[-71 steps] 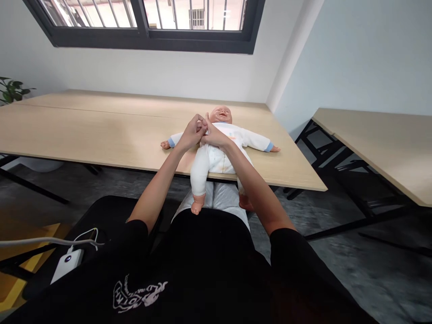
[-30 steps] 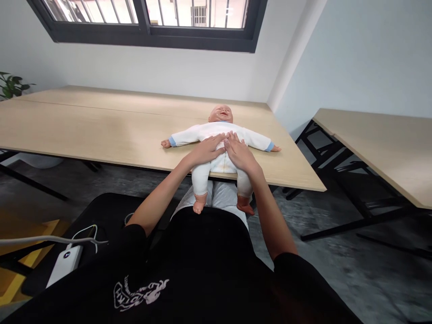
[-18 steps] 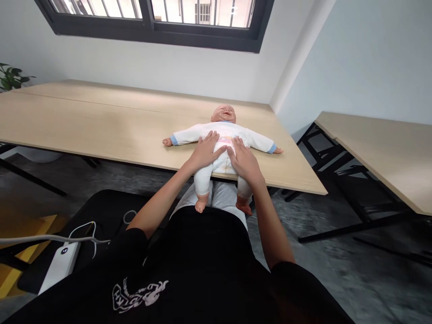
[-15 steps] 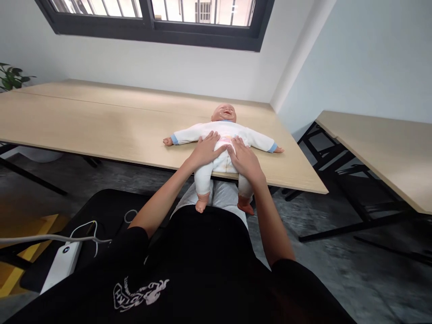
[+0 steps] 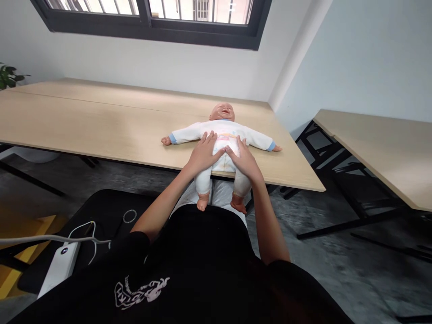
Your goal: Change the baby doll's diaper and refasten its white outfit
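Two bare feet (image 5: 202, 203) are nearest you, since the legs of the baby doll (image 5: 221, 127) hang over the near edge of the counter (image 5: 128, 126). Your left hand (image 5: 203, 153) and right hand (image 5: 247, 163) lie just past them, one on each side of the doll's lower belly, equally near it, thumbs almost meeting. Your fingers (image 5: 209, 138) are released, spread flat on its white suit (image 5: 223, 164) and clenched on nothing. From your fingertips, its chest and head (image 5: 222, 111) lie straight ahead: the long axis runs directly away from you, while both its arms stretch out sideways. It rests on its back near the counter's right end, with most of that pale top to your left. Well apart on the right stands a second table (image 5: 374, 148). Beyond, a dark-framed window (image 5: 148, 33) sits in the white wall (image 5: 151, 67).
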A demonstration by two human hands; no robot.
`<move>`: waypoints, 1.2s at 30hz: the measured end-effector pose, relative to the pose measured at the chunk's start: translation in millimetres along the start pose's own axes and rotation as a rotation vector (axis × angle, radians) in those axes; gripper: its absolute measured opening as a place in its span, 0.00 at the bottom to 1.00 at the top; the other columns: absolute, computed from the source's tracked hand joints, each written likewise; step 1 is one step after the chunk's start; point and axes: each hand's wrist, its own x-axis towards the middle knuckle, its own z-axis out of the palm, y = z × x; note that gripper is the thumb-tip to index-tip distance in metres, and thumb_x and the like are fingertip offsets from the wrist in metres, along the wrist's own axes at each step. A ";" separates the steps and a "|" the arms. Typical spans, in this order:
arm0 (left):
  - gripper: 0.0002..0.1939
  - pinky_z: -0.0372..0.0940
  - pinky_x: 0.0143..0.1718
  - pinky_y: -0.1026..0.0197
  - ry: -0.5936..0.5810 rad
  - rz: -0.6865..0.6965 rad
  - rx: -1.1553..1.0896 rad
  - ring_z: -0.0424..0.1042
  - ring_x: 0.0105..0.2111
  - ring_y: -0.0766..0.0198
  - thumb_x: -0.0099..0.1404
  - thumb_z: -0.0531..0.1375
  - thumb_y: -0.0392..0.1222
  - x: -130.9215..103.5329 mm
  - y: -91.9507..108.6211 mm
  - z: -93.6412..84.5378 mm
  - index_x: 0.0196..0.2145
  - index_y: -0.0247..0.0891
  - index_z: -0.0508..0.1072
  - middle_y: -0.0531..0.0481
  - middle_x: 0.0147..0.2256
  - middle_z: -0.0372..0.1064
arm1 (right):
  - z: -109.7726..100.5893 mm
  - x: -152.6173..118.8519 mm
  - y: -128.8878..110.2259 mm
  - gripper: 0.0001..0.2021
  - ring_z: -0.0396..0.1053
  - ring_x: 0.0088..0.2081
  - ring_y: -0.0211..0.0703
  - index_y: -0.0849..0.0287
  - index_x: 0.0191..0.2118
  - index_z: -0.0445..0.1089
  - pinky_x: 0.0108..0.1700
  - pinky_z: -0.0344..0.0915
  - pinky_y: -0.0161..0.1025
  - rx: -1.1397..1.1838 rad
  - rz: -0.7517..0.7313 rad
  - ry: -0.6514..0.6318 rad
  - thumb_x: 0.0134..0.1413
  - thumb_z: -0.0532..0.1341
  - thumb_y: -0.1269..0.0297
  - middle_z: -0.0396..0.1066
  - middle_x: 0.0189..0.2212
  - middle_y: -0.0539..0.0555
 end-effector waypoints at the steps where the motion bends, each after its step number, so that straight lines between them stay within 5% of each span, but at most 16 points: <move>1: 0.37 0.43 0.74 0.42 -0.002 0.000 -0.003 0.37 0.76 0.44 0.76 0.50 0.59 -0.2 -0.9 -1.1 0.72 0.31 0.56 0.35 0.75 0.44 | 0.8 1.6 -1.9 0.49 0.31 0.78 0.59 0.63 0.77 0.44 0.76 0.41 0.61 -0.010 -0.001 -0.006 0.64 0.49 0.31 0.37 0.77 0.61; 10: 0.36 0.42 0.75 0.44 -0.082 -0.030 -0.030 0.40 0.76 0.45 0.75 0.51 0.59 4.4 -9.6 -15.8 0.71 0.32 0.60 0.36 0.74 0.47 | 7.4 13.5 -8.4 0.50 0.38 0.76 0.68 0.65 0.77 0.46 0.75 0.43 0.62 -0.059 0.030 -0.051 0.64 0.48 0.29 0.33 0.77 0.66; 15: 0.38 0.39 0.75 0.44 -0.072 -0.038 -0.123 0.35 0.77 0.47 0.74 0.52 0.61 -1.5 -12.1 -15.9 0.72 0.36 0.57 0.40 0.75 0.42 | 1.8 11.7 -2.7 0.54 0.31 0.77 0.61 0.68 0.77 0.43 0.77 0.38 0.57 0.030 0.001 -0.086 0.63 0.47 0.26 0.29 0.77 0.67; 19: 0.35 0.37 0.76 0.44 -0.025 -0.029 -0.320 0.34 0.77 0.51 0.74 0.53 0.58 -8.1 -22.7 -11.5 0.72 0.42 0.58 0.45 0.76 0.41 | -1.2 5.3 6.2 0.49 0.26 0.78 0.51 0.60 0.77 0.44 0.77 0.35 0.54 0.157 -0.035 -0.100 0.65 0.45 0.28 0.30 0.78 0.58; 28: 0.29 0.47 0.75 0.51 0.173 -0.237 -0.721 0.50 0.74 0.52 0.75 0.55 0.51 -11.1 -35.4 -5.8 0.68 0.37 0.64 0.41 0.73 0.51 | 6.4 3.5 29.2 0.45 0.43 0.76 0.46 0.64 0.77 0.36 0.75 0.51 0.48 0.433 0.069 0.060 0.67 0.51 0.41 0.37 0.77 0.61; 36: 0.17 0.63 0.68 0.52 0.283 -0.525 -1.195 0.67 0.65 0.55 0.73 0.56 0.49 -13.1 -51.3 -13.8 0.55 0.39 0.70 0.39 0.62 0.70 | 2.3 4.0 42.6 0.32 0.56 0.72 0.47 0.60 0.71 0.48 0.72 0.60 0.51 0.940 0.294 0.355 0.66 0.46 0.53 0.53 0.73 0.63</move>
